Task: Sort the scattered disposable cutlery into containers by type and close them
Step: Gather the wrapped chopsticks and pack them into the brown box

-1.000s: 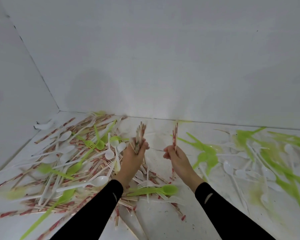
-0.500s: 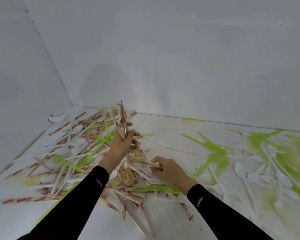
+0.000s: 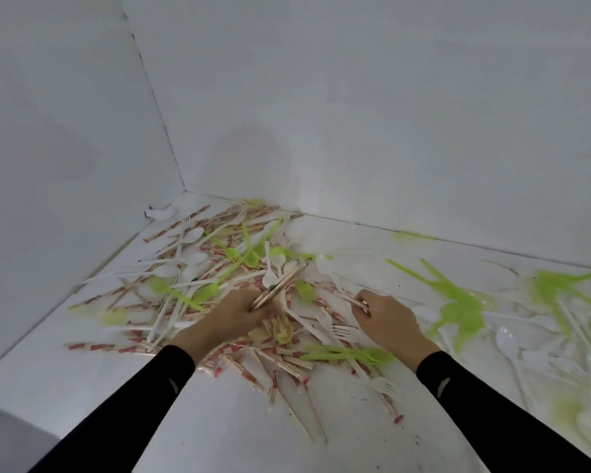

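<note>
Gripping a bundle of wrapped chopsticks [image 3: 276, 289] that slants up toward one o'clock, the left hand [image 3: 236, 311] hangs low over the heap of mixed cutlery [image 3: 198, 278], which fills the white floor [image 3: 219, 431] from nine o'clock up to the corner at eleven. At three o'clock from it the right hand [image 3: 388, 319] curls down on the pile, fingertips pinched on one more wrapped chopstick [image 3: 357, 302] — a yellow spoon [image 3: 282, 331] lies between the two wrists. Green and white spoons [image 3: 505, 339] spread apart toward three o'clock — blurred there.
</note>
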A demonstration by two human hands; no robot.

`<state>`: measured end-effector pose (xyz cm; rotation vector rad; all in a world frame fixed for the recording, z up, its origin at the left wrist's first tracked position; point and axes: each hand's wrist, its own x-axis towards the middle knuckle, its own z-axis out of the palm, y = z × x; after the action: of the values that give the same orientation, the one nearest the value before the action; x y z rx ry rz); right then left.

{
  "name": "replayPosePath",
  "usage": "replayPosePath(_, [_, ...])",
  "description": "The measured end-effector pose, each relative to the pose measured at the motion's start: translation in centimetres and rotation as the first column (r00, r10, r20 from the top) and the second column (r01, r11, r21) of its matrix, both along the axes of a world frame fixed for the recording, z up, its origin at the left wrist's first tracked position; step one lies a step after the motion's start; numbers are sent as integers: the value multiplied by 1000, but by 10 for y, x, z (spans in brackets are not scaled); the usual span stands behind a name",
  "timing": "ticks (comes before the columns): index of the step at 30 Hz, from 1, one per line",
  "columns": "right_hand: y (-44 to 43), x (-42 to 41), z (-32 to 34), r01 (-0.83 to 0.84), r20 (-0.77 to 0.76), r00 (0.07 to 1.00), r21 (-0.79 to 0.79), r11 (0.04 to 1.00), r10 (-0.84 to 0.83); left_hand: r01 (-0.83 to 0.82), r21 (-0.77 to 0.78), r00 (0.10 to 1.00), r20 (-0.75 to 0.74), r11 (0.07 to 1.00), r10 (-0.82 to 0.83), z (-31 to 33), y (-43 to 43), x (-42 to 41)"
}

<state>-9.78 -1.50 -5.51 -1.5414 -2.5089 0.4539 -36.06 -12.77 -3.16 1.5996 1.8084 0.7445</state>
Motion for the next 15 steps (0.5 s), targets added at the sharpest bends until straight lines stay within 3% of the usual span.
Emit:
replayPosePath(4, [-40, -29, 2, -308, -39, 951, -46, 950, 306, -55, 29, 990, -125, 998, 58, -14, -33, -15])
replayPosePath(7, [-69, -55, -9, -467, -67, 883, -29, 884, 464, -160, 17, 984, -80, 987, 161, -15, -51, -21])
replayPosePath(12, [-92, -84, -18, -530, 21, 848, 59, 846, 529, -209, 26, 978, 17, 978, 209, -9, -73, -24])
replayPosePath(15, [-93, -89, -18, -503, 73, 864, 45, 863, 499, -203, 36, 978, -49, 979, 205, -12, -78, -24])
